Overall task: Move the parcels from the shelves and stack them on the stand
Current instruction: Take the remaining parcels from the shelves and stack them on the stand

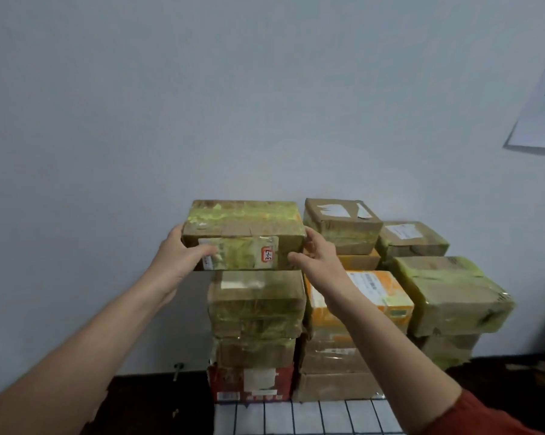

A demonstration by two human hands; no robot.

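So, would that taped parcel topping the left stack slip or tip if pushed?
Probably stiff: the top parcel shows crisp edges between the left hand and right hand. Its glossy tape looks slippery. It overhangs the parcel beneath, so a push might tip it.

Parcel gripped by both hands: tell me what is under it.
Directly under the gripped parcel sits a tape-wrapped brown parcel, then a lower brown parcel, then a red box. The tops of the lower two are hidden; whether it touches the stack is unclear.

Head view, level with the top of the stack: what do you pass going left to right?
left hand → held parcel → right hand → parcel with torn white labels → parcel with one white label
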